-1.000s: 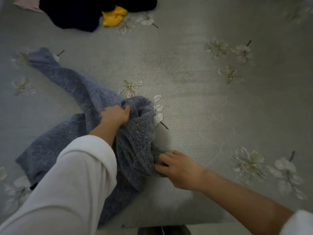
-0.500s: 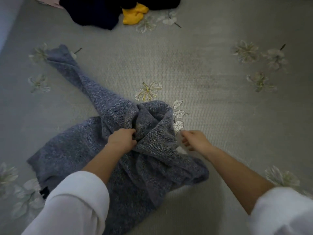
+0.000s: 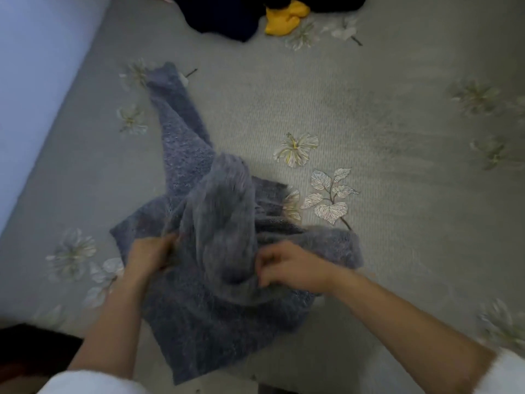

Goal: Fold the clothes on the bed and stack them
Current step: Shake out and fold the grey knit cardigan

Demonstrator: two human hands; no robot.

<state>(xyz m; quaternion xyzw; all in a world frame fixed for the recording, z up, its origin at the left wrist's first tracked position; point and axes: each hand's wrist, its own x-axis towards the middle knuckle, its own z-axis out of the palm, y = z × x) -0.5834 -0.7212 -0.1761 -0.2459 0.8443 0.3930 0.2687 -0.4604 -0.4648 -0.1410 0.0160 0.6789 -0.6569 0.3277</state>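
Note:
A blue-grey knitted sweater lies crumpled on the grey flowered bedspread, near the bed's front edge. One sleeve stretches away toward the upper left. My left hand grips the knit at the left of a raised, blurred bunch of fabric. My right hand pinches the same bunch from the right. Both hands hold the fabric lifted off the bed between them.
At the far edge of the bed lie a dark navy pile of clothes and a yellow garment. A pale wall runs along the left side. A dark floor patch shows at the bottom left.
Both hands have drawn back toward me and come closer together. My right hand, earlier clear of the knit, now grips it. The middle of the sweater is bunched up higher.

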